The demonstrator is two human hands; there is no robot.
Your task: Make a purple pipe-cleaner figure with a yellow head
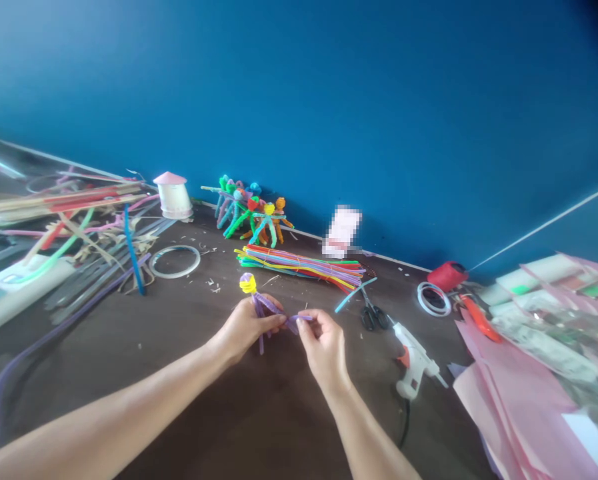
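Left of the purple pipe-cleaner figure (265, 308) with its yellow head lies a pale plastic ring (175, 261). The left hand (246, 327) closes around the figure's body, the right hand (323, 348) pinches one purple arm's tip, and right of the figure sit black-handled scissors (373, 315) and a white hot glue gun (413, 357).

Pipe-cleaner figure (267, 307) — in left hand (243, 328)
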